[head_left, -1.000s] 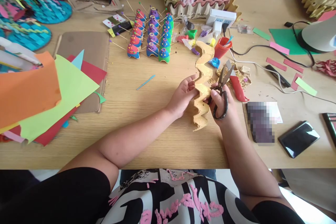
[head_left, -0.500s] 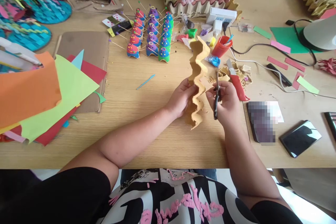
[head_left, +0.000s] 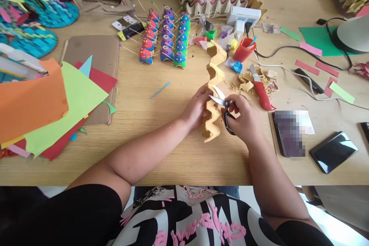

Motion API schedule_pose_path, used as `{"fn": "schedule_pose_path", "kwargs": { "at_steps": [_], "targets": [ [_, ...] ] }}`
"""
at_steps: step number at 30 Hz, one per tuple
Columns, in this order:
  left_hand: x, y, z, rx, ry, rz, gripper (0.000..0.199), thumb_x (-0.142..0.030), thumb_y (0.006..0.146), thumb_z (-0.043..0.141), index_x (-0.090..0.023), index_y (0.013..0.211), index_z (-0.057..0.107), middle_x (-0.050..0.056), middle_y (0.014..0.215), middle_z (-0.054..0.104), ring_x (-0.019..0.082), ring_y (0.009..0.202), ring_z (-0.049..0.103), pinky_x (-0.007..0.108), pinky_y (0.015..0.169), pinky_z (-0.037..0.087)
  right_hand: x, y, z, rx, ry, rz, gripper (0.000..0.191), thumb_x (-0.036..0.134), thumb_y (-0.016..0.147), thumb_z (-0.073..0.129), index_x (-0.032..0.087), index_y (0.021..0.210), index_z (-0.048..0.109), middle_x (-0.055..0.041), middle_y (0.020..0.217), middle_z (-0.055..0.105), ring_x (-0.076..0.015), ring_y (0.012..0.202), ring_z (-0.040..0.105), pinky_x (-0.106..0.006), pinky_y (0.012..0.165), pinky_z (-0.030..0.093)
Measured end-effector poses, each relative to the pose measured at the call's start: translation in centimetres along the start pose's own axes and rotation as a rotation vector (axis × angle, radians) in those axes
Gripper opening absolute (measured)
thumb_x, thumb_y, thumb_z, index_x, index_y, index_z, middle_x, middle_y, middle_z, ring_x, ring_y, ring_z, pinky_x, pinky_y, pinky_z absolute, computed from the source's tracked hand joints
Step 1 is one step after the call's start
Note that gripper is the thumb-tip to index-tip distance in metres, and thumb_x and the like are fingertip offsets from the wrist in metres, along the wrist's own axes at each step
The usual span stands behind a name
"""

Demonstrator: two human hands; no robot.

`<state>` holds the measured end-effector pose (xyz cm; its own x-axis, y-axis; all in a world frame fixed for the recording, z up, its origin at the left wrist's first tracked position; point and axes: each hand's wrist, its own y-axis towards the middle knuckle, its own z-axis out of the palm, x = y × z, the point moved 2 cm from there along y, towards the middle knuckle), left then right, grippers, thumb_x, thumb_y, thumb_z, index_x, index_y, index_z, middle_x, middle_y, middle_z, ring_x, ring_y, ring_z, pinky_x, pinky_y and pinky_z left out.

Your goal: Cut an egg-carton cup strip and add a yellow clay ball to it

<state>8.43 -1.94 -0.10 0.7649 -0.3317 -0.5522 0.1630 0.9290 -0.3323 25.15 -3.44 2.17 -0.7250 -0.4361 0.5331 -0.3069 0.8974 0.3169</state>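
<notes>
A wavy yellow strip of egg carton (head_left: 213, 73) stands lengthwise above the middle of the table. My left hand (head_left: 197, 107) grips it from the left near its middle, with some fingertips hidden behind it. In my right hand (head_left: 243, 117) are black-handled scissors (head_left: 227, 121), fingers through the loops. The scissor blades are spread apart and point left at the strip's middle, overlapping it in view. Just right of the strip lie carton scraps (head_left: 246, 81) and a red-handled knife (head_left: 261, 92).
Painted carton caterpillars (head_left: 166, 32) stand in rows behind my left hand. Beyond the strip are a red cup (head_left: 243, 50) and a white power strip (head_left: 244, 16). Coloured paper (head_left: 77, 96) lies left; two phones (head_left: 333, 152) lie right. A thin blue tool (head_left: 160, 90) rests mid-table.
My right hand has turned and moved the scissors left to the strip, and their blades have spread. The strip has tilted, showing more of its face. My left hand still holds it.
</notes>
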Motion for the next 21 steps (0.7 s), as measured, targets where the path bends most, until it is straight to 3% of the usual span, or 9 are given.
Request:
{"fn": "schedule_pose_path", "kwargs": {
  "at_steps": [9, 21],
  "targets": [
    [0.35, 0.16, -0.27, -0.016, -0.003, 0.046, 0.008, -0.015, 0.097, 0.071, -0.022, 0.097, 0.069, -0.006, 0.070, 0.067, 0.010, 0.056, 0.061, 0.020, 0.057, 0.048, -0.06, -0.05, 0.37, -0.053, -0.102, -0.069, 0.027, 0.020, 0.083, 0.068, 0.025, 0.109, 0.070, -0.0016, 0.080, 0.070, -0.0220, 0.074, 0.062, -0.034, 0.070, 0.043],
    [0.63, 0.14, -0.27, -0.034, -0.017, 0.015, 0.022, -0.025, 0.090, 0.087, -0.025, 0.096, 0.066, -0.008, 0.074, 0.065, 0.009, 0.059, 0.062, 0.020, 0.062, 0.051, -0.59, -0.10, 0.81, -0.058, -0.192, -0.049, 0.028, 0.017, 0.083, 0.068, 0.025, 0.109, 0.073, -0.0020, 0.080, 0.072, -0.0219, 0.072, 0.062, -0.033, 0.068, 0.041]
  ]
}}
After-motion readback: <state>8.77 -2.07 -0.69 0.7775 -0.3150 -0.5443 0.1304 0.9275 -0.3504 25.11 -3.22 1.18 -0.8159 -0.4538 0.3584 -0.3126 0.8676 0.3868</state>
